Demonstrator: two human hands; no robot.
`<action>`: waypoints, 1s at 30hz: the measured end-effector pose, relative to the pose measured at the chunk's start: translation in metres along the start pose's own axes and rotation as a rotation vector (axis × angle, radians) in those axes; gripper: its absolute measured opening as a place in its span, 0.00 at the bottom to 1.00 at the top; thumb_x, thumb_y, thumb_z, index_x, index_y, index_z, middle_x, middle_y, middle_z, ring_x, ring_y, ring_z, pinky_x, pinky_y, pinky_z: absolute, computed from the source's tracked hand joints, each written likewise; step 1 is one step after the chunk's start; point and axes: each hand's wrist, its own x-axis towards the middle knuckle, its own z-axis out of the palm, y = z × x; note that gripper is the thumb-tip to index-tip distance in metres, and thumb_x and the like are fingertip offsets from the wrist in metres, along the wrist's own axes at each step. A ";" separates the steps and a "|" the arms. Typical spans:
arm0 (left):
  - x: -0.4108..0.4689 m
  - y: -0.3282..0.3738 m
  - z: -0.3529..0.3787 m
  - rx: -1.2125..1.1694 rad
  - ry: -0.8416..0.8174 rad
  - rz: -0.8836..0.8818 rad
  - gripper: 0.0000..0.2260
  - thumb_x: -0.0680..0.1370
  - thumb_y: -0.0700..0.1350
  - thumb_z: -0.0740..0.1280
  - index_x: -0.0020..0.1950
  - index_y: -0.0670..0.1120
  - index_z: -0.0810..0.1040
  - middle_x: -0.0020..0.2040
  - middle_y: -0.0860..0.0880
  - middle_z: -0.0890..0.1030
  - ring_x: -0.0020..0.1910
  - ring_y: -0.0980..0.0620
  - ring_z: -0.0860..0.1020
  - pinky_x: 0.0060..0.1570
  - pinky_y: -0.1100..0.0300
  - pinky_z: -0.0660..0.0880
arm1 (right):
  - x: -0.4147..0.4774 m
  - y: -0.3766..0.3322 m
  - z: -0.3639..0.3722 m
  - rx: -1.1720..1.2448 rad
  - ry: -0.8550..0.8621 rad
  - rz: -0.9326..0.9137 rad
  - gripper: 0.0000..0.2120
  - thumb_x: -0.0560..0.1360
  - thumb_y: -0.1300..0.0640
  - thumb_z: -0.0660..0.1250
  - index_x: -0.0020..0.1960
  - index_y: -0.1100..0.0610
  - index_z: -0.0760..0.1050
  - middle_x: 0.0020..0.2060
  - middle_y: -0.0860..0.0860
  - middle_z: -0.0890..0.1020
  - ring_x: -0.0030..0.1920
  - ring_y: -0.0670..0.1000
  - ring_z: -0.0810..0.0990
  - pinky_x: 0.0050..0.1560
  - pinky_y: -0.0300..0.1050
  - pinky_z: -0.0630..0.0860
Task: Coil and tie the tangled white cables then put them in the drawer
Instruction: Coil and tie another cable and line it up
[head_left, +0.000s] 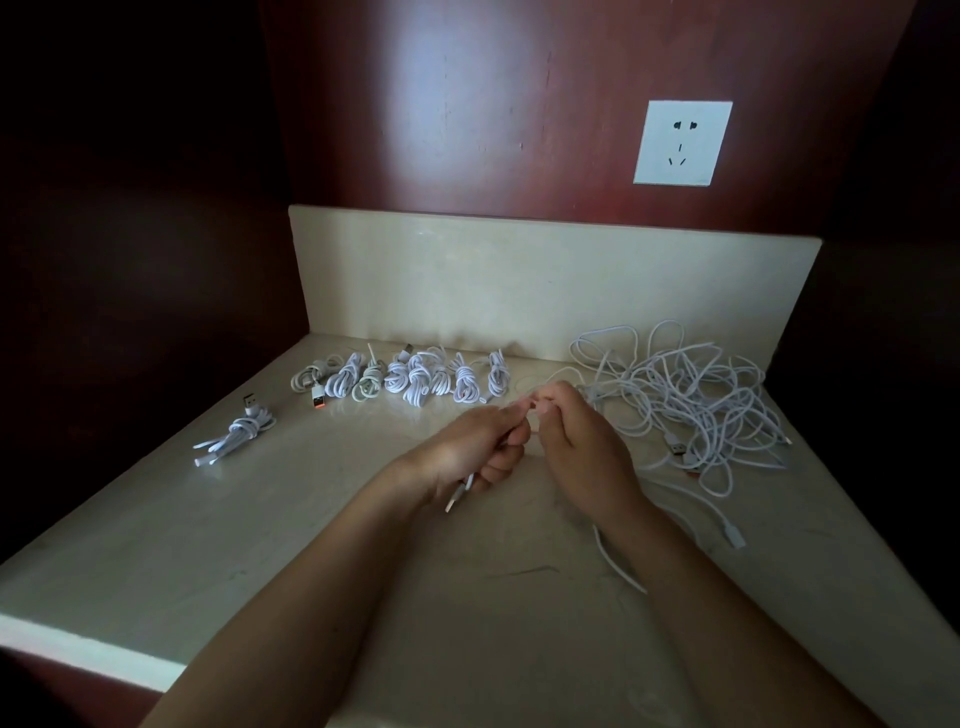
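- White cable (458, 496): our left hand (470, 449) clasps its plug end and our right hand (584, 441) pinches the cord, ready for coiling, we judge.
- Tangled pile (691, 405) lies right, tied bundles (405, 379) behind, clear of our work.

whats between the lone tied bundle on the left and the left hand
Only bare countertop: in the head view, nothing lies between the lone bundle and the left hand, which grips a cable.

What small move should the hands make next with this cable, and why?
Probably wind the first loop: the left hand and right hand pinch one cable near its plug, uncoiled, while tied coils lie behind and the tangled pile lies at the right.
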 end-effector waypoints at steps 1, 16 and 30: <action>0.001 0.000 0.000 0.035 0.082 0.071 0.21 0.85 0.54 0.50 0.35 0.47 0.67 0.22 0.51 0.63 0.20 0.55 0.59 0.20 0.65 0.57 | 0.000 0.001 0.000 -0.034 0.001 -0.010 0.07 0.82 0.51 0.55 0.54 0.52 0.70 0.39 0.48 0.78 0.44 0.55 0.78 0.43 0.50 0.71; 0.014 -0.001 -0.008 -0.707 0.476 0.260 0.18 0.85 0.51 0.51 0.42 0.44 0.72 0.24 0.50 0.75 0.24 0.52 0.77 0.25 0.62 0.75 | -0.002 -0.008 0.011 -0.179 -0.023 -0.276 0.06 0.75 0.53 0.63 0.47 0.53 0.78 0.38 0.53 0.82 0.41 0.57 0.78 0.38 0.46 0.70; 0.011 -0.007 -0.037 -0.324 0.672 0.166 0.22 0.84 0.59 0.49 0.32 0.51 0.58 0.20 0.56 0.59 0.17 0.58 0.54 0.20 0.68 0.51 | -0.014 -0.022 0.015 -0.070 -0.137 -0.494 0.06 0.75 0.52 0.64 0.42 0.51 0.77 0.34 0.44 0.73 0.36 0.44 0.71 0.38 0.40 0.64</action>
